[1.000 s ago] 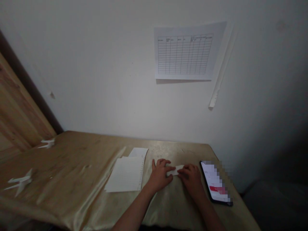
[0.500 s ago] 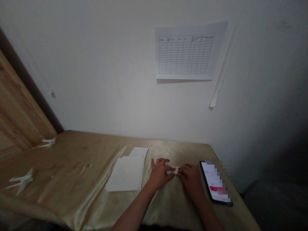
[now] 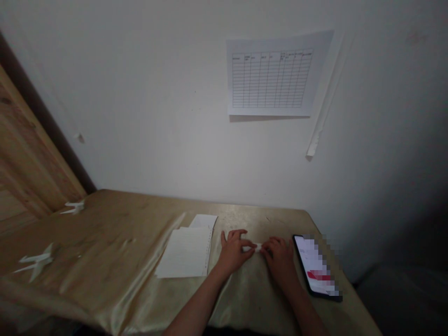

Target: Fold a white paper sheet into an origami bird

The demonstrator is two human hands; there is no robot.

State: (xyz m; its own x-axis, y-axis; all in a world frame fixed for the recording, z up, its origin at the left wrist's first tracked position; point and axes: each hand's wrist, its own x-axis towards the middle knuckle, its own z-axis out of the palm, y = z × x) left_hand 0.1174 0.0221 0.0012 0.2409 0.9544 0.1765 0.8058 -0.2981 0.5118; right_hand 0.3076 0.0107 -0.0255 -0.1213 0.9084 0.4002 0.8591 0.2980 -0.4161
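White paper [image 3: 258, 248], a small piece mostly covered by fingertips, is held between two hands over the front right part of the table. By the left hand [image 3: 232, 253] it is pinched at its left end, thumb and index finger brought close together, while the other fingers are spread and lifted toward the wall [image 3: 140, 116]. By the right hand [image 3: 280, 257] its right end is gripped just as narrowly between thumb and index, with the remaining fingers curled beside them. Only a short bit of the paper is left visible in the gap; whether it is pressed to the cloth [image 3: 250, 298] or held slightly above cannot be told, and its folds are too small to be made out.

To the left of the left hand, a stack [image 3: 184, 253] of sheets is laid flat, with one sheet [image 3: 204, 220] stuck out behind it. Near the right hand, on its outer side, a phone [image 3: 317, 268] is placed face up, its lit screen partly masked by blocky squares. At the far left, two white folded figures are set well apart from the hands, one nearer [image 3: 38, 263], one farther back [image 3: 74, 207]. Above, a printed chart [image 3: 271, 79] is fixed to the wall.
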